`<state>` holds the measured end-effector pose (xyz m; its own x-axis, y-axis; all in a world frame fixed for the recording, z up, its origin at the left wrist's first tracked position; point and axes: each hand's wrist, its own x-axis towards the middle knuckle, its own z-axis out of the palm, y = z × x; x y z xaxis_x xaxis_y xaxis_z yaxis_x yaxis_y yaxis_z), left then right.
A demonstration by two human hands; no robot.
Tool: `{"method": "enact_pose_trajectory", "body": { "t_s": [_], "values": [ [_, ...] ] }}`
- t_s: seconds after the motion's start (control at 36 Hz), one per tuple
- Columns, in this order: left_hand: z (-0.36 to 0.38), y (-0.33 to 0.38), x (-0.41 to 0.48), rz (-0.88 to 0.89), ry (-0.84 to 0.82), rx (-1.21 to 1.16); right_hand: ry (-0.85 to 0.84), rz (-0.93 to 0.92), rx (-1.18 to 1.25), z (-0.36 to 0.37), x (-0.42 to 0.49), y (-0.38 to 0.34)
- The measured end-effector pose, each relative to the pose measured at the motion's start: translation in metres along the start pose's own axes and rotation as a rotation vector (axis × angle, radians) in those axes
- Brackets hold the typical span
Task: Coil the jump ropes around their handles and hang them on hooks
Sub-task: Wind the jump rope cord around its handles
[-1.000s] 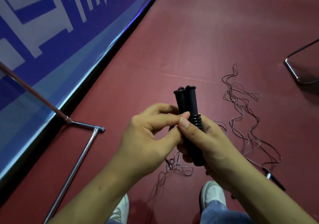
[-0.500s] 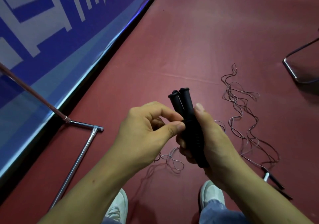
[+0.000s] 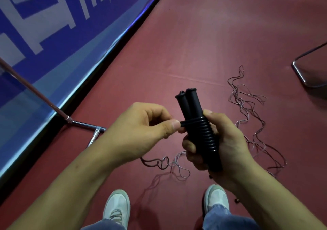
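Head view: right hand (image 3: 228,141) clasps both handles (image 3: 190,104); left hand (image 3: 138,130) pinches rope's tail (image 3: 185,122) (taut); slackening could unwind coils (image 3: 209,137).

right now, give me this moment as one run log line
phase: coiling, not hung | right hand: grips paired black handles | left hand: pinches black rope at top turn | floor: loose thin ropes

Dim indoor light, soft shadows, glare on banner (image 3: 123,33), wide-angle edge distortion.

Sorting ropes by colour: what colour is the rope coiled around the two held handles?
The coiled rope is black, clearest in the head view.
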<state>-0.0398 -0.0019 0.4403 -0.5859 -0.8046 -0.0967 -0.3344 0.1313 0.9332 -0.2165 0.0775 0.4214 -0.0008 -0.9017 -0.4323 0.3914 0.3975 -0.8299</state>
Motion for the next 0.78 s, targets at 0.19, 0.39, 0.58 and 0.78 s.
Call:
{"method": "enact_pose_trajectory", "body": {
  "t_s": [0.19,0.39,0.58,0.78],
  "values": [
    [-0.002,-0.007,0.006,-0.004,-0.039,-0.049,-0.245,0.173,0.255,0.0,-0.004,-0.001],
    [0.006,-0.002,0.006,0.114,-0.201,-0.373,-0.676,0.317,0.532,0.002,-0.001,0.002],
    [0.006,-0.006,0.011,0.11,-0.278,-0.513,-0.762,0.399,0.608,0.002,-0.001,0.006],
    [0.013,-0.007,0.009,0.064,-0.175,-0.687,-0.624,0.374,0.71,0.002,0.002,0.009]
  ]
}}
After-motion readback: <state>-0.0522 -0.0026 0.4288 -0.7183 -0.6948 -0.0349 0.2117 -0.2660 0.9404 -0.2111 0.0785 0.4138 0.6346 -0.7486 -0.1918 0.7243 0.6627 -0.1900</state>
